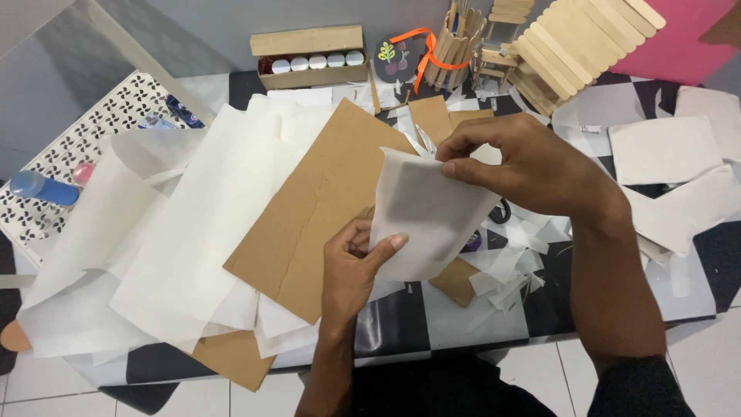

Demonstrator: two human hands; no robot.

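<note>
A small sheet of translucent white paper (pixel 428 212) is held up at the centre of the frame, above the table (pixel 401 320), whose black-and-white checked surface shows at the lower middle. Its lower left edge is pinched by the left hand (pixel 351 270), with the thumb laid flat on the front of the sheet and the remaining fingers curled behind it. Its top edge is gripped by the right hand (pixel 525 166), whose fingers are closed on the paper's upper right corner. A dark shape is seen dimly through the sheet, but what it is cannot be told. Just beneath the sheet and to its left, a large piece of brown cardboard (pixel 316 205) is laid at a slant, partly resting on wide sheets of white paper (pixel 177 247) spread across the left half of the frame. A small brown cardboard offcut (pixel 457 282) and scattered white paper strips (pixel 509 270) are found just below the right hand. At the upper middle, a cardboard box of white-capped jars (pixel 312 58) is set, and beside it a holder built of wooden sticks (pixel 455 50) with an orange ribbon (pixel 424 46) across it. A flat panel of wooden sticks (pixel 579 35) is leaned at the upper right. A white perforated tray (pixel 85 135) is placed at the upper left, with a blue bottle (pixel 45 189) lying on it.
</note>
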